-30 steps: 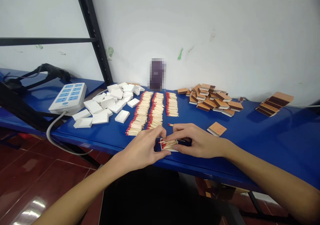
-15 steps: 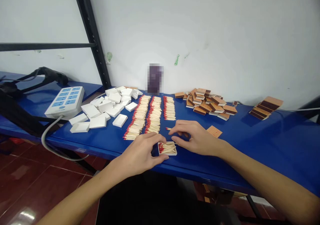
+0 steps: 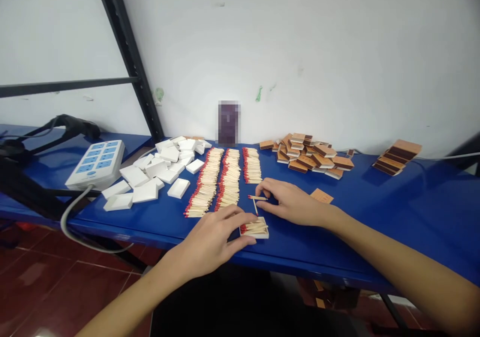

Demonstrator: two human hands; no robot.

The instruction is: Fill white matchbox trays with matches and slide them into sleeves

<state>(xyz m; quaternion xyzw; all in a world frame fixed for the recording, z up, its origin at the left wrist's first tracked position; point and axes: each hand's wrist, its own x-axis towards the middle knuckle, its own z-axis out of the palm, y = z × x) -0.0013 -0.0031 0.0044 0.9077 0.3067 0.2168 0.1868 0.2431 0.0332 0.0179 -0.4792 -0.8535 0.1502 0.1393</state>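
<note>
My left hand (image 3: 215, 234) holds a small white matchbox tray (image 3: 261, 236) at the table's front, thumb on the near side and fingers over the far side. Red-headed matches (image 3: 252, 228) fill that tray, their heads to the left. Just beyond it, my right hand (image 3: 287, 201) pinches the plain end of a match (image 3: 257, 197) between thumb and forefinger. A second match (image 3: 255, 207) lies crosswise below it, near the thumb. Three rows of matches (image 3: 229, 177) are laid out on the table, the right one (image 3: 252, 166) shorter than the others.
White empty trays (image 3: 146, 192) are heaped at the left beside a power strip (image 3: 95, 162). Brown matchbox sleeves (image 3: 311, 154) form a pile at the back right, with a stack (image 3: 397, 158) farther right. One flat orange card (image 3: 322, 196) lies behind my right wrist.
My right hand has drawn slightly back from the tray, and a second match now shows beside its fingers. My left hand stays around the tray. The whole view has shifted a little.
</note>
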